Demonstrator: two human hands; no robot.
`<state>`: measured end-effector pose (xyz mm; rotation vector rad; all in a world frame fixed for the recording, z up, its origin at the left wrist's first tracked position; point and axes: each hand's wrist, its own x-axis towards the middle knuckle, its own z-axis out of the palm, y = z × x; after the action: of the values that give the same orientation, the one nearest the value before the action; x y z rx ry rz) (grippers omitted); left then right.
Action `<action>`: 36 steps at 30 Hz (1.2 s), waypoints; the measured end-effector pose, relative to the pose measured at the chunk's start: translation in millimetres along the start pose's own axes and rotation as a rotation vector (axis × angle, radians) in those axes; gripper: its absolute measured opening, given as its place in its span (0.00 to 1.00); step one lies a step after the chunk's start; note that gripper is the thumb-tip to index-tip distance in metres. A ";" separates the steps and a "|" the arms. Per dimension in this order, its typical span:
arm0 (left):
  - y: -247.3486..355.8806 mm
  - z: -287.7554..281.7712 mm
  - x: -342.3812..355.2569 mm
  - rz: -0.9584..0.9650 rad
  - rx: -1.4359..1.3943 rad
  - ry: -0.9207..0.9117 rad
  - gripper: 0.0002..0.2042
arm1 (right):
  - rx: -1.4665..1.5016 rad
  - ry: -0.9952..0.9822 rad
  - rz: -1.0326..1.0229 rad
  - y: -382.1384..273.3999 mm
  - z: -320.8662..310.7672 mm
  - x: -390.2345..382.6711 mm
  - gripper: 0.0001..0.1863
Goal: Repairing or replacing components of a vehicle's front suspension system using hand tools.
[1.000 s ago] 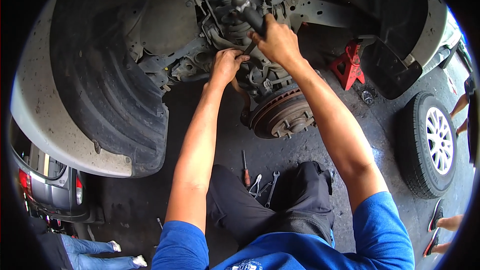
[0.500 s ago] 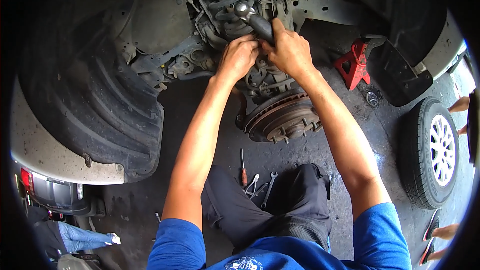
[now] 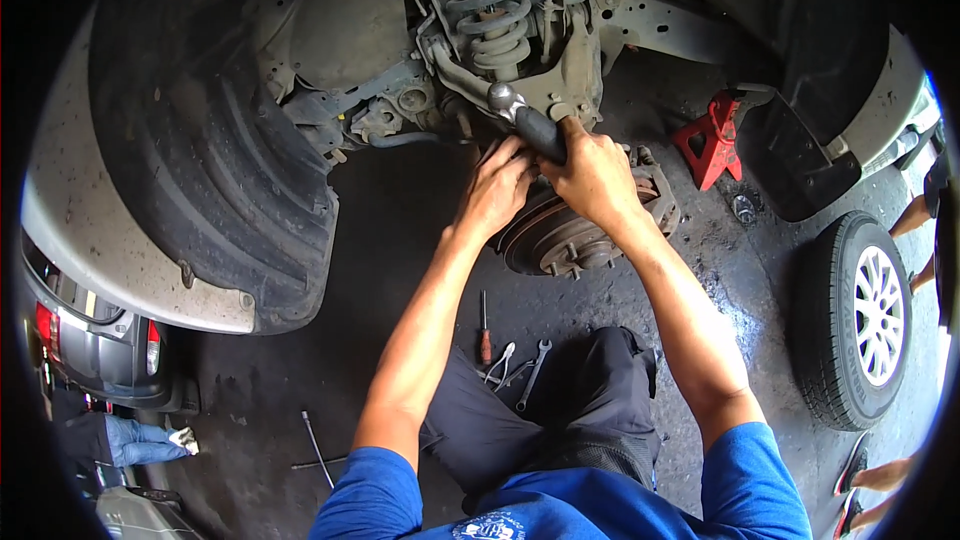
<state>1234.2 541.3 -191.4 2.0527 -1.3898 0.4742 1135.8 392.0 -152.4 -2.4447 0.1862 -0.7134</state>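
Note:
A tool with a rounded silver metal head (image 3: pixel 503 98) and a thick black body, its exact kind unclear, is gripped by my right hand (image 3: pixel 594 172). The head points up and left, toward the suspension arm (image 3: pixel 560 88) under the coil spring (image 3: pixel 490 0). My left hand (image 3: pixel 497 185) is closed beside the tool's lower part; what its fingers hold is hidden. Just beneath both hands is the rusty brake disc (image 3: pixel 560 240) with its wheel studs showing. The dark wheel arch liner (image 3: pixel 250 160) lies to the left.
A red jack stand (image 3: pixel 711 143) stands at the right, and a removed wheel (image 3: pixel 866 320) farther right. A screwdriver (image 3: pixel 485 328), pliers (image 3: pixel 500 364) and a combination wrench (image 3: pixel 534 375) lie between my knees. A cross-shaped wheel wrench (image 3: pixel 318 450) lies lower left. Other people's legs show at both sides.
Both hands and the tool have shifted lower and slightly right in view, from in front of the coil spring to below it. The spring and suspension arm show more fully.

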 end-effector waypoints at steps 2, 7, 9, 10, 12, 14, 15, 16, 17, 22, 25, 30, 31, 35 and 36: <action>1.2 2.6 -0.4 0.050 0.086 0.087 0.10 | -0.033 -0.027 -0.010 -4.3 -1.8 1.1 0.23; -2.5 3.0 42.0 -0.021 0.106 0.104 0.11 | 0.115 0.221 0.040 7.5 -11.0 21.2 0.22; -5.7 5.6 57.5 -0.066 0.126 0.157 0.11 | 0.344 0.344 0.090 1.7 -15.7 23.0 0.23; -5.3 7.5 63.6 -0.107 0.139 0.206 0.11 | 0.417 0.408 0.114 6.2 -10.6 24.9 0.22; -0.4 14.7 76.3 -0.154 -0.003 0.203 0.11 | 0.496 0.465 0.201 12.9 -8.2 20.3 0.22; -0.1 17.6 83.1 -0.260 -0.276 0.181 0.11 | 0.552 0.533 0.150 22.3 6.1 18.0 0.20; -3.5 16.8 82.8 -0.219 -0.335 0.215 0.12 | 0.574 0.544 0.165 19.9 9.8 13.6 0.20; -5.0 17.9 79.4 -0.222 -0.328 0.218 0.12 | 0.596 0.553 0.179 17.3 13.2 10.8 0.20; -0.1 20.2 78.8 -0.159 -0.399 0.210 0.13 | 0.590 0.556 0.184 18.5 12.1 11.6 0.20; 18.0 19.4 60.8 -0.279 -0.493 -0.011 0.13 | 0.504 0.557 0.256 27.0 16.6 7.3 0.20; 21.6 26.3 47.2 -0.133 -0.216 0.089 0.11 | 0.355 0.648 0.224 27.9 26.0 11.5 0.23; 23.2 30.3 50.1 -0.044 -0.145 0.308 0.11 | 0.148 0.599 0.261 24.9 29.4 24.3 0.25; 20.8 33.0 56.4 -0.001 -0.119 0.317 0.11 | 0.117 0.637 0.252 29.2 29.9 29.6 0.26; 7.0 32.0 81.6 -0.020 -0.216 0.336 0.13 | 0.143 0.727 0.346 32.1 30.2 33.6 0.31; 5.4 31.3 87.2 -0.038 -0.205 0.315 0.11 | 0.136 0.743 0.333 31.2 31.4 31.6 0.31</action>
<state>1261.5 457.8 -161.4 1.7499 -1.1583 0.5843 1180.1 372.9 -177.6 -1.8504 0.7779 -1.3858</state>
